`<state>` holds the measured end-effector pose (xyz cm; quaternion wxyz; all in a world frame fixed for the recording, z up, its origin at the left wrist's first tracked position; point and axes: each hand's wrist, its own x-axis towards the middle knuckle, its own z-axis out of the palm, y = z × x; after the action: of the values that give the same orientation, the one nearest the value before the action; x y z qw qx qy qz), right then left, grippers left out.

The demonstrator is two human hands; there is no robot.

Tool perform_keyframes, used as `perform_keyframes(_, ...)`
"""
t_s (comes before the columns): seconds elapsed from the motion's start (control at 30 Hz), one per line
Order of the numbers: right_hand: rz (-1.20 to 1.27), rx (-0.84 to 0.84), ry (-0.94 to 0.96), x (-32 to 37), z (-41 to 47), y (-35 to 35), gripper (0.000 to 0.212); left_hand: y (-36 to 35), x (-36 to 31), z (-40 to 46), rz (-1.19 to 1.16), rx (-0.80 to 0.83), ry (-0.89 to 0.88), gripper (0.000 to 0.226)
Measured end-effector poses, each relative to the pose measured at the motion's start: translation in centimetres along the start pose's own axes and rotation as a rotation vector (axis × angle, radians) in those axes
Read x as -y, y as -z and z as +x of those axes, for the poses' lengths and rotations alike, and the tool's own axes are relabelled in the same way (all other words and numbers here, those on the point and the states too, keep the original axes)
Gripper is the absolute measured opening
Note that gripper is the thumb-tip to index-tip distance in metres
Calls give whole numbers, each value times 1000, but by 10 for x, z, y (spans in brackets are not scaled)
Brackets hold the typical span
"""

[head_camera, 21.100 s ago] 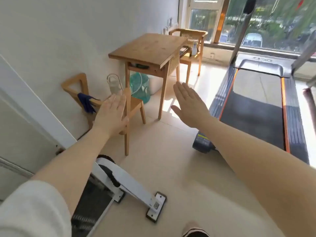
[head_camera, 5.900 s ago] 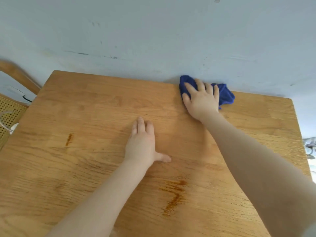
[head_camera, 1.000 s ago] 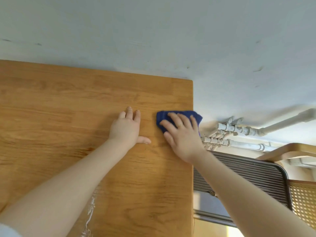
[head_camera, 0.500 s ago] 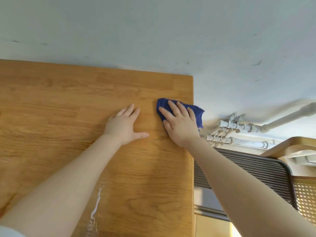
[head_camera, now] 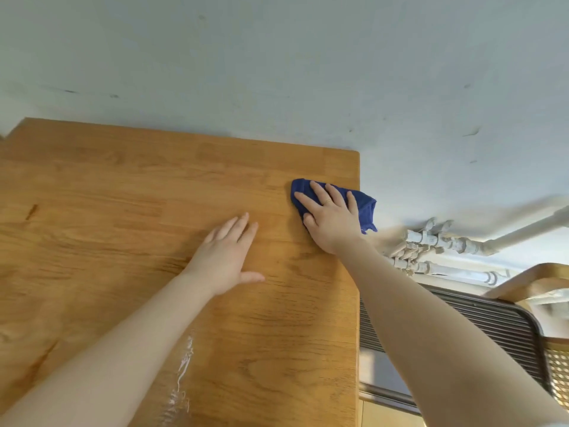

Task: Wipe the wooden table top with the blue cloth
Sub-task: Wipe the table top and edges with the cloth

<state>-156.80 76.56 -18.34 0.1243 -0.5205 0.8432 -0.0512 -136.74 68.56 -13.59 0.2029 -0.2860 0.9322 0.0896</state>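
Right hand (head_camera: pixel 331 221), fingers spread, pressing crumpled dark-blue cloth (head_camera: pixel 365 208) overhanging light wooden table top (head_camera: pixel 154 186) edge; could slip off. Left hand (head_camera: pixel 226 257) flat, bracing.

Two bare forearms, no watch or bracelet. Thin ring (head_camera: pixel 328 200) on a finger of the right hand (head_camera: pixel 331 221). Left hand (head_camera: pixel 224 257) without rings. White sleeve edge (head_camera: pixel 554 424) at lower right corner.

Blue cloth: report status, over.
Right hand flat on blue cloth, overhanging table top right edge. Left hand flat on wood. Nothing in the way.
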Motion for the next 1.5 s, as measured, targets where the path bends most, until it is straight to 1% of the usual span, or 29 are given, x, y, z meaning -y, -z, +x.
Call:
perform_keyframes(0.03,12,2,-15,4,-3,1,48,-1,0,2,25,24,27,108)
perform_keyframes(0.1,17,7,25,15,-26,-4,49,-3,0,6,15,81,85,120)
perform_keyframes(0.17,26,2,152,33,-62,-13,53,-4,1,10,-33,118,104,123)
perform_keyframes(0.23,59,24,267,47,-86,-19,59,-4,2,11,-64,108,102,123)
perform_keyframes(0.33,63,57,332,42,-77,-18,59,-3,4,10,-63,77,107,126)
perform_keyframes(0.4,37,26,273,32,-51,-13,60,-4,4,12,-29,60,113,128)
perform_keyframes(0.5,45,-13,61,23,-3,-7,50,-7,5,14,-21,48,127,130)
perform_keyframes(0.57,41,-21,-17,27,15,-6,49,-9,4,15,-42,30,126,131)
perform_keyframes(0.67,36,4,-23,39,-4,-8,52,-9,5,13,-55,6,114,129)
perform_keyframes(0.8,76,16,92,72,-81,-21,67,-10,7,8,-91,-29,117,128)
perform_keyframes(0.9,104,64,105,87,-106,-26,66,-10,10,8,-128,-31,78,126)
perform_keyframes(0.97,93,59,81,85,-96,-22,67,-10,13,6,-172,-45,47,126)
perform_keyframes(1.03,79,31,19,81,-71,-20,67,-10,22,2,-210,-100,17,126)
perform_keyframes(1.13,98,-22,-152,83,-25,-18,54,-10,47,-12,-196,-162,6,119)
perform_keyframes(1.2,121,-35,-223,90,-8,-17,53,-8,66,-23,-174,-130,32,117)
perform_keyframes(1.23,123,-26,-233,93,-8,-16,53,-6,75,-28,-169,-88,49,118)
perform_keyframes(1.27,118,-8,-222,98,-13,-17,53,-5,83,-33,-161,-36,63,120)
perform_keyframes(1.33,93,16,-130,114,-38,-23,54,-4,96,-41,-110,31,72,124)
perform_keyframes(1.37,86,19,-66,124,-54,-27,55,-4,102,-43,-75,42,66,126)
perform_keyframes(1.43,83,51,47,142,-83,-33,64,-6,111,-45,-18,46,59,131)
perform_keyframes(1.5,88,90,85,145,-90,-34,70,-8,120,-46,17,76,60,136)
